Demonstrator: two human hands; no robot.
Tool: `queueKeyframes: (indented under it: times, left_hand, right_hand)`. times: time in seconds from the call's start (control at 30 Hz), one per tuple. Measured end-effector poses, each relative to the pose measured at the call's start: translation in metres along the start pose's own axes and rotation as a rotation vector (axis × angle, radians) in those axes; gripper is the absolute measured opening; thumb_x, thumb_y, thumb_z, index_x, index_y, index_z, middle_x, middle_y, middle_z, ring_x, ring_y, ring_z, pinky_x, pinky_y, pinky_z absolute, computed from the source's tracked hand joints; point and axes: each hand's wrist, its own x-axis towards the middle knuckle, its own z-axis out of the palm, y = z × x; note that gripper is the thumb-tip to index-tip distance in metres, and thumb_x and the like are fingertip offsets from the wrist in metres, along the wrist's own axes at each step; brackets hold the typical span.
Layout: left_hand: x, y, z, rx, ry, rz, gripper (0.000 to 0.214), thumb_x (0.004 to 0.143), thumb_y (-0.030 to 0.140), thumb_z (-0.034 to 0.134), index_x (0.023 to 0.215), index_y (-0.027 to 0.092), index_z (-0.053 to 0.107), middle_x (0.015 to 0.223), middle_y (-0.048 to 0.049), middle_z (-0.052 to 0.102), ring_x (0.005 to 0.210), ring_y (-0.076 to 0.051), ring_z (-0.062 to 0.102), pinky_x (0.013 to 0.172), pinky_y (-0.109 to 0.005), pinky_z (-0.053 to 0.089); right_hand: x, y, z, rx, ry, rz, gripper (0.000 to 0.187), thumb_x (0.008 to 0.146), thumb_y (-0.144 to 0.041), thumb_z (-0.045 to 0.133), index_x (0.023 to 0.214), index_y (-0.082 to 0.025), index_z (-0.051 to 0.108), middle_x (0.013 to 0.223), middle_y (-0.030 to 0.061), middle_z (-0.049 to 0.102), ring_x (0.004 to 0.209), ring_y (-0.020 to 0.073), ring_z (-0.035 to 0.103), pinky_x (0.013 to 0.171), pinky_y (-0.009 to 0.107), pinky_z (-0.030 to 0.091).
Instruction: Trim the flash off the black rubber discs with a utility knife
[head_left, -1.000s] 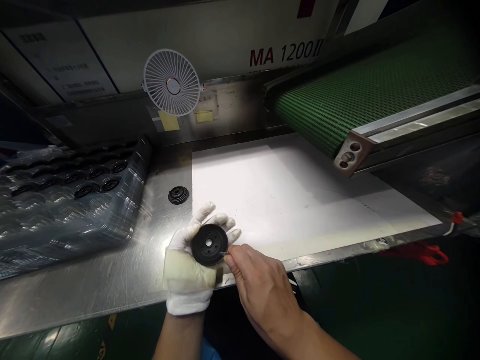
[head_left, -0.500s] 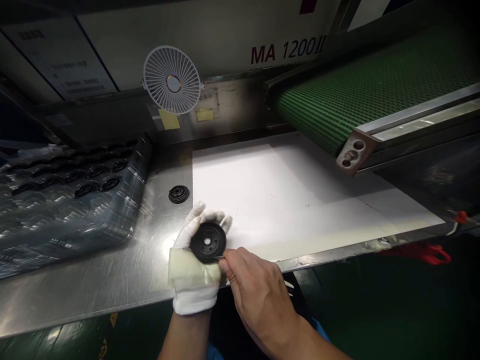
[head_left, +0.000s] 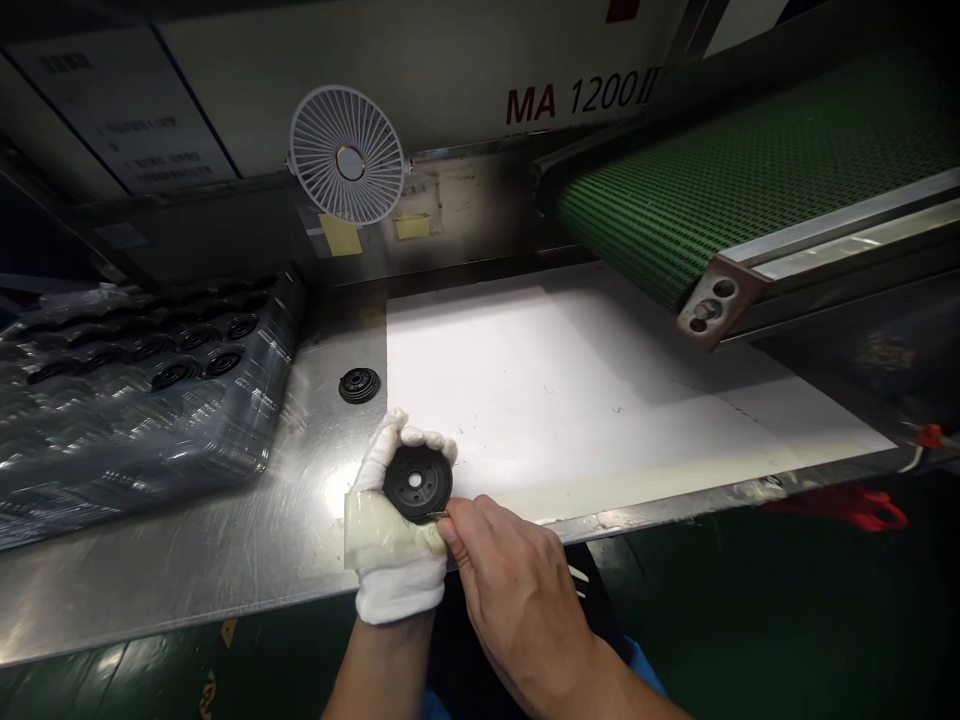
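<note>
My left hand point(head_left: 394, 530), in a white glove with a clear yellowish band of tape around it, holds a round black plastic wheel point(head_left: 420, 492) with a hole at its centre, its flat face toward me. The bare right hand point(head_left: 517, 580) is closed in a pinch at the wheel's lower right edge. Between its thumb and forefinger a thin blade tip point(head_left: 436, 515) shows against the rim; the rest of that tool is hidden in the hand. Another black wheel point(head_left: 359, 385) lies on the steel table, just beyond the gloved fingers.
Stacked clear plastic trays point(head_left: 225, 420) with several black wheels stand at left. A white sheet point(head_left: 570, 390) covers the table's middle. A green conveyor belt point(head_left: 712, 190) overhangs it at right. A white fan point(head_left: 346, 155) is at the back, and a red-handled tool point(head_left: 877, 508) hangs below the front edge.
The gloved hand has turned slightly and its fingers have curled closer around the wheel. My right hand keeps its pinch at nearly the same spot on the rim.
</note>
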Motion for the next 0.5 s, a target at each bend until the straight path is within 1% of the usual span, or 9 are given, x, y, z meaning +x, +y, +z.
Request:
queueKeyframes:
  times: [0.07,0.13,0.17,0.2,0.27,0.37,0.43,0.5]
  left_hand:
    - [-0.002,0.003,-0.002,0.024,-0.042,-0.027,0.018,0.081,0.014,0.059,0.098,0.016,0.064,0.078,-0.0033,0.063,0.079,-0.017,0.062,0.079,-0.037,0.053]
    - [-0.004,0.007,-0.005,0.072,-0.126,-0.129,0.031,0.08,0.019,0.056,0.11,0.015,0.063,0.092,-0.0108,0.066,0.093,-0.026,0.063,0.082,-0.047,0.052]
    - [-0.005,0.009,-0.007,0.089,-0.158,-0.175,0.035,0.079,0.022,0.055,0.113,0.013,0.062,0.094,-0.0134,0.066,0.095,-0.03,0.062,0.081,-0.05,0.052]
    - [-0.005,0.011,-0.007,0.097,-0.174,-0.2,0.038,0.078,0.022,0.055,0.114,0.012,0.062,0.093,-0.014,0.066,0.092,-0.03,0.063,0.079,-0.05,0.052]
    - [-0.004,0.011,-0.008,0.091,-0.158,-0.183,0.035,0.077,0.021,0.055,0.11,0.012,0.063,0.082,-0.0099,0.064,0.08,-0.024,0.063,0.075,-0.044,0.054]
    - [-0.001,0.007,-0.004,0.067,-0.086,-0.142,0.02,0.078,0.017,0.06,0.097,0.014,0.065,0.071,-0.003,0.059,0.068,-0.016,0.06,0.066,-0.031,0.054]
    - [0.001,0.004,-0.001,0.047,-0.03,-0.114,0.011,0.079,0.016,0.061,0.09,0.014,0.064,0.068,-0.0008,0.057,0.065,-0.013,0.058,0.062,-0.028,0.052]
    - [0.001,0.001,0.002,0.016,-0.006,-0.077,0.006,0.081,0.016,0.061,0.086,0.014,0.063,0.067,0.0,0.055,0.064,-0.012,0.057,0.062,-0.027,0.052]
  right_hand:
    - [0.0,0.001,-0.001,-0.001,-0.005,-0.012,0.037,0.105,-0.028,0.024,0.082,-0.021,0.052,0.071,-0.0001,0.051,0.061,0.0172,0.047,0.056,0.031,0.023]
    - [0.001,0.003,-0.004,0.007,-0.002,-0.016,0.037,0.105,-0.029,0.024,0.082,-0.021,0.052,0.07,-0.0004,0.051,0.06,0.017,0.046,0.055,0.031,0.023]
    - [0.002,0.005,-0.005,0.012,0.005,-0.014,0.037,0.105,-0.029,0.024,0.083,-0.021,0.052,0.071,-0.0005,0.051,0.06,0.0168,0.046,0.055,0.031,0.023]
    - [0.003,0.007,-0.007,0.013,0.015,-0.008,0.036,0.106,-0.029,0.024,0.084,-0.021,0.052,0.071,-0.0005,0.051,0.06,0.0166,0.046,0.056,0.03,0.023]
    - [0.004,0.01,-0.009,-0.003,0.038,0.006,0.036,0.106,-0.03,0.025,0.085,-0.021,0.052,0.072,-0.0007,0.051,0.06,0.0164,0.046,0.056,0.03,0.024]
    - [0.004,0.01,-0.007,-0.034,0.049,0.014,0.036,0.105,-0.031,0.025,0.083,-0.022,0.052,0.07,-0.001,0.051,0.059,0.0166,0.045,0.055,0.031,0.023]
    - [0.003,0.008,-0.005,-0.031,0.044,0.009,0.035,0.105,-0.03,0.025,0.084,-0.022,0.052,0.07,-0.001,0.051,0.059,0.0168,0.045,0.055,0.031,0.022]
    - [0.002,0.004,-0.002,-0.018,0.034,0.004,0.035,0.105,-0.029,0.026,0.085,-0.022,0.053,0.071,-0.0007,0.051,0.06,0.017,0.046,0.055,0.031,0.023]
